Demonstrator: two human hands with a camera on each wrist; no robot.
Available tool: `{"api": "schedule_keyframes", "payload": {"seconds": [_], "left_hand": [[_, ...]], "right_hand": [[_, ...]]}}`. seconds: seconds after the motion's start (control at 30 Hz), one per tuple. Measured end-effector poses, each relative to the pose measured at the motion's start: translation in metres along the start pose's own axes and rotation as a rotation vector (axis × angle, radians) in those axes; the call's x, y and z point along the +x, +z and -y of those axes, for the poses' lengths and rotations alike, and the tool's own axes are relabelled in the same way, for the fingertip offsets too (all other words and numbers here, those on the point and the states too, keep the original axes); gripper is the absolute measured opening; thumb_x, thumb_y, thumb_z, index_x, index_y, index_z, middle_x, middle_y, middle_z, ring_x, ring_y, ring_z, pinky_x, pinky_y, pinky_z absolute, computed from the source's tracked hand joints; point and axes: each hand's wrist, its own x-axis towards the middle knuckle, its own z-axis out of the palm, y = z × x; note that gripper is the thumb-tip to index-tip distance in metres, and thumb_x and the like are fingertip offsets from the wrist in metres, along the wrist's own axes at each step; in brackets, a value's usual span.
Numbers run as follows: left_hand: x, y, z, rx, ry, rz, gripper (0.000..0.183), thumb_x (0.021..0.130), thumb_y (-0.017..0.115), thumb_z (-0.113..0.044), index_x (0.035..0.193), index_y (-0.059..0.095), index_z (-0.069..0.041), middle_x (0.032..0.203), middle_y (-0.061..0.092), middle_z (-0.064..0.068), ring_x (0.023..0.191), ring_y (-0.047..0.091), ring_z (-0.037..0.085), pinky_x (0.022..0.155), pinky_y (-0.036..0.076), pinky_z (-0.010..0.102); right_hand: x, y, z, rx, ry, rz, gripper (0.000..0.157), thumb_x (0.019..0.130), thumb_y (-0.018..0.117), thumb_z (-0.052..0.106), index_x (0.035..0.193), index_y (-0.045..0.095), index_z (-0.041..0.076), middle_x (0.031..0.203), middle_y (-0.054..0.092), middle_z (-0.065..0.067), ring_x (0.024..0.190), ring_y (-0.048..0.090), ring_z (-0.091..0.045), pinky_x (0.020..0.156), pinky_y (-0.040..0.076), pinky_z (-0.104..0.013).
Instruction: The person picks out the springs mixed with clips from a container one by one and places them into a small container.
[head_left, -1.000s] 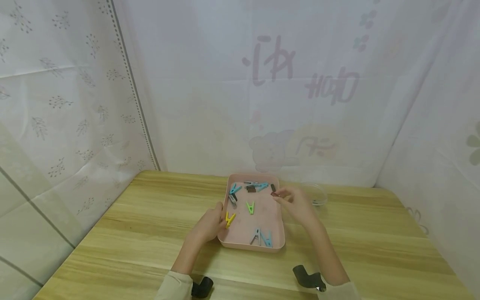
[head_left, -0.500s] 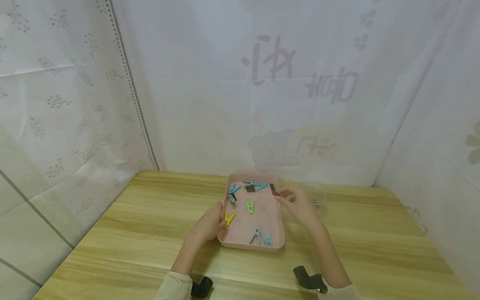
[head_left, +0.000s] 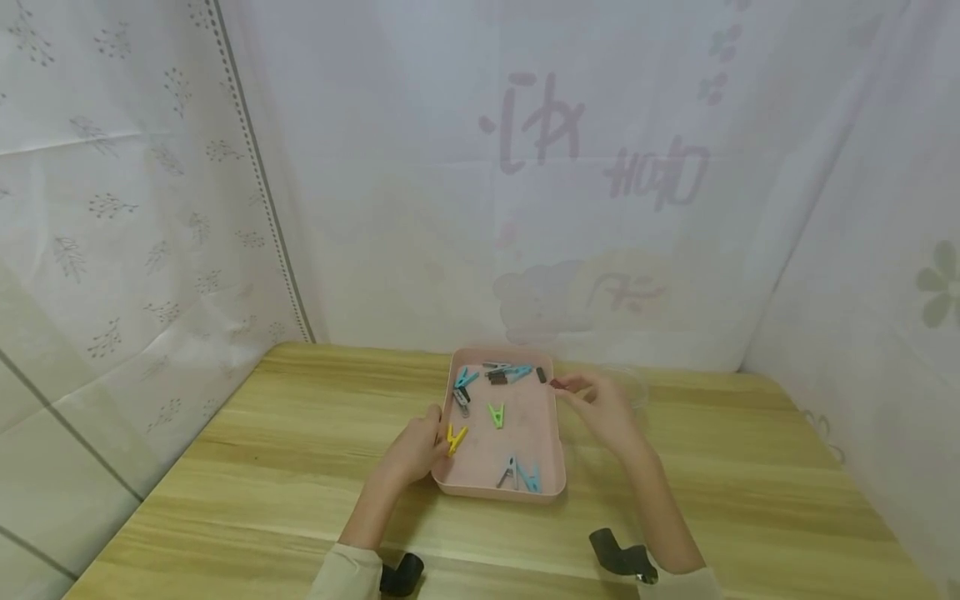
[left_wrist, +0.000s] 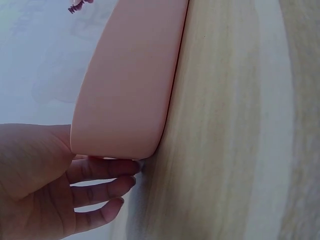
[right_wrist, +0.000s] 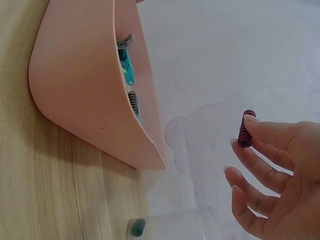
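My right hand [head_left: 606, 410] pinches a dark red coil spring [right_wrist: 245, 129] between thumb and fingertips, above the right rim of the pink tray [head_left: 517, 429]. At the tray's left side, my left hand [head_left: 414, 446] grips its wall; in the left wrist view several fingers curl at the corner, and the thumb is hidden. A yellow clothespin [head_left: 456, 439] lies by that hand. Inside the tray also lie a green clothespin [head_left: 497, 415], light blue clothespins [head_left: 529, 477], a blue one [head_left: 465, 378], and dark springs [head_left: 498, 378] at the far end. Another dark spring [head_left: 541, 375] lies near the far right corner.
A clear round container [head_left: 633, 385] stands on the wooden table [head_left: 247, 467] behind my right hand; a dark greenish piece [right_wrist: 138, 227] shows in it. Printed curtains [head_left: 390, 208] hang behind and beside the table. Black wrist mounts [head_left: 621, 557] sit near both sleeves.
The red spring, pinched in my right hand, has moved slightly right, from over the tray's inside to its right rim. My left hand stays at the tray.
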Motion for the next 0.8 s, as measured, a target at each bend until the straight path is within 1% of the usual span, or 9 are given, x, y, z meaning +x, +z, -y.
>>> {"api": "schedule_keyframes", "payload": {"seconds": [0.23,0.37,0.5,0.63,0.8], "left_hand": [[0.0004,-0.0008,-0.0014,0.005,-0.001,-0.007,0.011,0.097,0.059,0.005,0.101,0.049,0.001,0.074,0.051,0.005,0.061,0.048,0.013,0.05,0.036,0.022],[0.0013,-0.0007,-0.0005,0.009,0.008,-0.01,0.011,0.096,0.059,0.006,0.1,0.049,0.001,0.074,0.051,0.004,0.062,0.048,0.013,0.051,0.036,0.022],[0.001,-0.0008,0.0004,0.001,0.01,-0.009,0.01,0.096,0.058,0.006,0.099,0.049,0.002,0.073,0.05,0.004,0.061,0.048,0.014,0.051,0.035,0.022],[0.0015,-0.0004,0.0012,-0.002,0.009,-0.012,0.01,0.096,0.058,0.005,0.101,0.05,0.002,0.073,0.05,0.004,0.062,0.048,0.014,0.051,0.036,0.023],[0.0021,0.0005,0.002,0.018,-0.005,-0.011,0.01,0.098,0.059,0.004,0.104,0.05,0.003,0.074,0.052,0.005,0.062,0.049,0.014,0.051,0.037,0.023]], "right_hand": [[-0.0001,-0.0024,-0.0009,-0.006,-0.013,-0.012,0.026,0.102,0.072,0.02,0.12,0.075,0.002,0.115,0.074,-0.017,0.091,0.067,-0.029,0.069,0.054,-0.034],[-0.0001,-0.0038,-0.0006,-0.014,-0.012,-0.018,0.028,0.102,0.072,0.023,0.121,0.075,0.002,0.116,0.074,-0.018,0.092,0.067,-0.03,0.066,0.053,-0.033],[-0.0008,-0.0054,0.0002,-0.018,-0.003,-0.023,0.028,0.102,0.072,0.024,0.12,0.076,0.003,0.117,0.075,-0.018,0.093,0.068,-0.031,0.067,0.053,-0.033],[-0.0013,-0.0073,0.0004,-0.024,-0.013,-0.03,0.026,0.102,0.071,0.022,0.119,0.076,0.003,0.116,0.075,-0.019,0.092,0.068,-0.03,0.067,0.054,-0.032],[-0.0013,-0.0096,-0.0018,-0.023,-0.028,-0.035,0.025,0.103,0.07,0.019,0.12,0.075,0.001,0.113,0.074,-0.021,0.082,0.066,-0.026,0.057,0.051,-0.027]]}}
